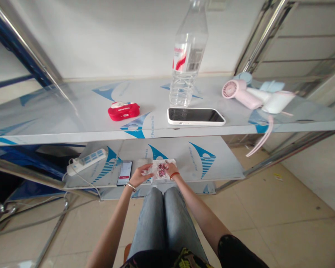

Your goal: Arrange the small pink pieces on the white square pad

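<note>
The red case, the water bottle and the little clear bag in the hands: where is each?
red case (123,111), head view, middle of its top.
water bottle (187,59), head view, on its label.
clear bag (162,169), head view, on the dark-red contents.

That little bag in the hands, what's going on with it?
A seated person holds a small clear bag with dark red bits inside, left hand and right hand gripping it over the lower shelf. A phone and a power strip lie beside it. Above sit a bottle, another phone and a red case.
</note>
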Demonstrator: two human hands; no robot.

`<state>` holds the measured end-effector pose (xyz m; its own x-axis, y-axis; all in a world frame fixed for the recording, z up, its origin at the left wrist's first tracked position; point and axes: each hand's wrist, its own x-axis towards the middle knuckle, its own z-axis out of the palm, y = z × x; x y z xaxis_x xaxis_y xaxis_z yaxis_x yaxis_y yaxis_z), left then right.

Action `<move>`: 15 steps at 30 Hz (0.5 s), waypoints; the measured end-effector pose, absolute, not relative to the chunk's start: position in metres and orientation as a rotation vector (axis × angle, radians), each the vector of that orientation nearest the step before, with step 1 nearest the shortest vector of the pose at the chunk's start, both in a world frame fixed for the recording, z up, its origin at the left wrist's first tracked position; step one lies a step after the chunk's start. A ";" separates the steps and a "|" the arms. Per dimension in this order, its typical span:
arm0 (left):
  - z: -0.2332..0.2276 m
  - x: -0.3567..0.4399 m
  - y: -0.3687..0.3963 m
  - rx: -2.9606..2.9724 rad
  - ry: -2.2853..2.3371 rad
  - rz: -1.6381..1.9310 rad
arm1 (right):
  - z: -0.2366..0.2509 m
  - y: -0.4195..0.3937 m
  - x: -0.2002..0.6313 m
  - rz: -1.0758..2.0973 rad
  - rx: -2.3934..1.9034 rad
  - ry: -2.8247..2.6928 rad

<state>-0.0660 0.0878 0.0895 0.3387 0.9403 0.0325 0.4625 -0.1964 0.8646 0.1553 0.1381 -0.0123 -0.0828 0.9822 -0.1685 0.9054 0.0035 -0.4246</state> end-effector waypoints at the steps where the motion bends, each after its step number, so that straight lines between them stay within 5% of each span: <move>1: 0.088 -0.066 0.088 1.798 1.234 0.763 | -0.011 0.138 0.156 0.651 -2.001 -2.098; 15: 0.085 -0.071 0.086 1.782 1.232 0.795 | -0.012 0.143 0.154 0.611 -2.006 -2.095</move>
